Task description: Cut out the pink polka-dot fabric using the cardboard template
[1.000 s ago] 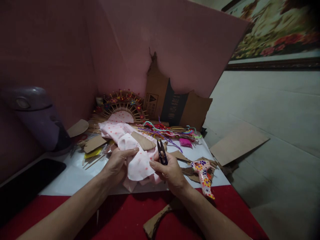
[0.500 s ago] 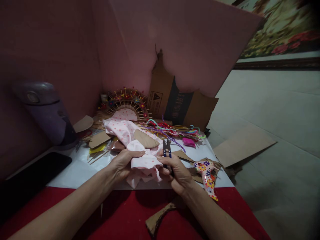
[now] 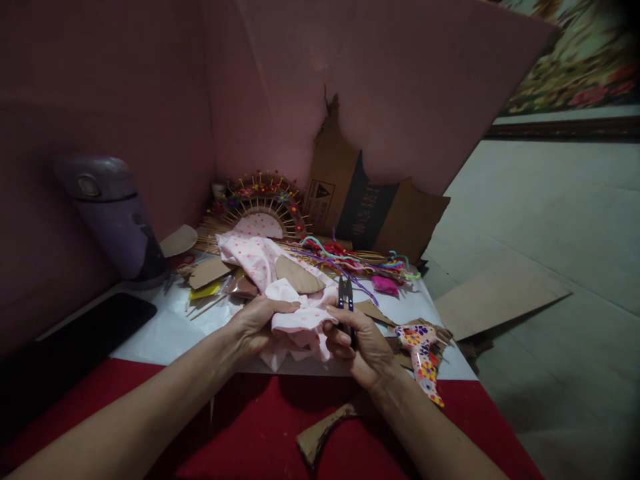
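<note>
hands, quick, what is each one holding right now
Left hand: closed, gripping the pink dotted cloth.
Right hand: closed on the thread snips, blades pointing up.

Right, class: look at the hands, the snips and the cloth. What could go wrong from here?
1. The right hand holds the snips, blades up, close to the left hand gripping the cloth: a slip might nick it.
2. The cloth is bunched, so a cut might catch hidden folds.
3. The glue gun lies beside the right wrist; a nudge might knock it away.
</note>
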The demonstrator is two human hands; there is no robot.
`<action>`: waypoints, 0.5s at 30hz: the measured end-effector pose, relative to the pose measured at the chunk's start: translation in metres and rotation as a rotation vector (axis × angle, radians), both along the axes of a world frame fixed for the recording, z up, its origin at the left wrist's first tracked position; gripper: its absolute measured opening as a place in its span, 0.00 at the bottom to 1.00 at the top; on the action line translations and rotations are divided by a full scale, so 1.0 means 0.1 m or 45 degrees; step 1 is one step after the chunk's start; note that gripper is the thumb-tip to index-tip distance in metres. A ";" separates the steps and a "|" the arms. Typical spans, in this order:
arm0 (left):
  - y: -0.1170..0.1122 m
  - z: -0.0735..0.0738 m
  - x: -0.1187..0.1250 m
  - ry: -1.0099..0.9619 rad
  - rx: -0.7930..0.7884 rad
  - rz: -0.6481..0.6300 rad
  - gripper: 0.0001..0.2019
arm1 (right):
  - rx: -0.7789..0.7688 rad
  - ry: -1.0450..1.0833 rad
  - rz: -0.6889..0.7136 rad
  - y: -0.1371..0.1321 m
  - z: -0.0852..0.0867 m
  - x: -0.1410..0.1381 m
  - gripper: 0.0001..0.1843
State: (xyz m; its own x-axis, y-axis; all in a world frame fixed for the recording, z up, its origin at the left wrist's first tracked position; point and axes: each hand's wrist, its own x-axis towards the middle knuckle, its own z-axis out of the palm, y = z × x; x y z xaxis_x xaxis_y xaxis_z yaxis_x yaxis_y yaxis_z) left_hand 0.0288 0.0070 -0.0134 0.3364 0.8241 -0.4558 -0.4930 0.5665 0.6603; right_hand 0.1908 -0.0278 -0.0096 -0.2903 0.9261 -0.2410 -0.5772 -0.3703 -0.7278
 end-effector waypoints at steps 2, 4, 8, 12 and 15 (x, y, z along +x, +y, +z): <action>0.00 -0.02 -0.01 -0.007 -0.022 -0.016 0.11 | 0.023 -0.002 -0.008 0.00 0.00 0.00 0.13; 0.01 -0.05 -0.02 -0.009 -0.045 -0.061 0.10 | 0.068 -0.031 -0.026 -0.01 -0.01 -0.01 0.12; 0.04 -0.12 -0.04 -0.124 -0.009 -0.171 0.15 | 0.215 -0.174 -0.063 -0.06 -0.02 -0.02 0.10; 0.05 -0.14 -0.04 -0.199 0.018 -0.245 0.19 | 0.330 -0.211 -0.070 -0.09 -0.01 -0.03 0.12; 0.03 -0.10 -0.04 -0.125 -0.025 -0.199 0.15 | 0.358 -0.255 -0.089 -0.10 -0.01 -0.04 0.14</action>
State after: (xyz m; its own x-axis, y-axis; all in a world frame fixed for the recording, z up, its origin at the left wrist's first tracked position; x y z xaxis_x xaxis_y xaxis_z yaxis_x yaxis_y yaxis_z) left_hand 0.0247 0.0105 -0.0235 0.5032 0.7497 -0.4297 -0.4598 0.6534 0.6014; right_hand 0.1869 -0.0379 -0.0108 -0.1962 0.9804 -0.0194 -0.4294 -0.1037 -0.8971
